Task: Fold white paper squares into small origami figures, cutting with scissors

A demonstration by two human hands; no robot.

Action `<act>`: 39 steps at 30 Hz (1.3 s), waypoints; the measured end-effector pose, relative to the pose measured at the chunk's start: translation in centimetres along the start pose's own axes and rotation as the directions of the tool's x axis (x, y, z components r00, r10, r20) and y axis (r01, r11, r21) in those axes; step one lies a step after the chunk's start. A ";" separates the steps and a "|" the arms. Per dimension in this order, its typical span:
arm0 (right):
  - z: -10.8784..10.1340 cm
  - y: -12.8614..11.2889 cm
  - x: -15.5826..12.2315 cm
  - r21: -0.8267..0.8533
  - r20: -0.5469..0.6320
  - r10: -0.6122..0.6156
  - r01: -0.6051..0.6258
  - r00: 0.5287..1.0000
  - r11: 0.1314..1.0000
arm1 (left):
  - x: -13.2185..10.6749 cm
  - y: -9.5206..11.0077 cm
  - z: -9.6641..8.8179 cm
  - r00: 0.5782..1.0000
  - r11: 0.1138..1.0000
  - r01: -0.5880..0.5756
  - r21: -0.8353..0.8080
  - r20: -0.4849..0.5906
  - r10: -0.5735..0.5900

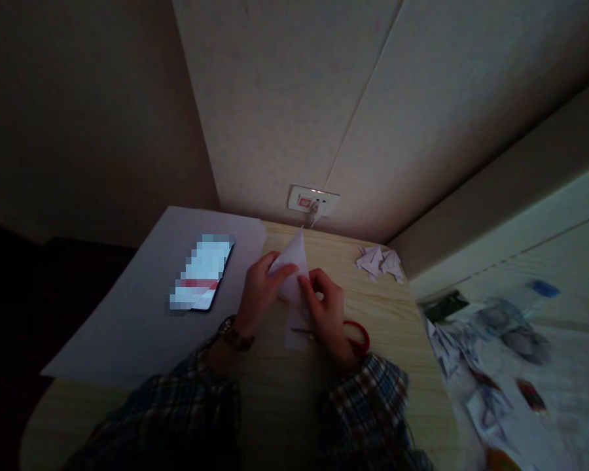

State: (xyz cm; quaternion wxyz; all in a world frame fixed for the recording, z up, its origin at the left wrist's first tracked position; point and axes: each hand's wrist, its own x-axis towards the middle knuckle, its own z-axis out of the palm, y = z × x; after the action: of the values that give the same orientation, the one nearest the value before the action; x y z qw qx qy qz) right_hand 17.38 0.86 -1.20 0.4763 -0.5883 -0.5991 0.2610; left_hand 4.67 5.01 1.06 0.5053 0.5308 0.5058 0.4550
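Observation:
Between my two hands is a folded sheet of white paper (pixel 294 254), its pointed tip facing the wall. My left hand (pixel 261 288) grips its left side, the thumb lying across the front. The fingers of my right hand (pixel 325 302) pinch the lower right edge. Under my right wrist lies a pair of scissors with red handles (pixel 360 335); the blade tips stick out to the left over a strip of white paper (pixel 294 337). Folded paper pieces (pixel 372 261) rest at the table's back right corner.
A lit phone (pixel 203 271) lies on large white sheets (pixel 122 314) on the left of the wooden table (pixel 275 405). A wall socket (pixel 314 200) holds a plug with a cable behind the table. To the right, a plastic bottle (pixel 515 307) and papers lie beyond the table edge.

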 end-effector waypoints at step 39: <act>-1.2 0.1 0.4 0.017 -0.137 0.020 -0.018 0.990 1.000 | 1.2 -1.3 -0.6 0.973 0.993 0.041 -0.110 0.229 -0.015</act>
State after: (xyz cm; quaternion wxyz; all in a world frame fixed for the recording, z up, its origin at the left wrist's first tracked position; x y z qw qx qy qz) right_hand 18.56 0.94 -0.71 0.5184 -0.6067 -0.5575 0.2291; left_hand 4.05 6.20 -0.17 0.5959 0.5425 0.4254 0.4120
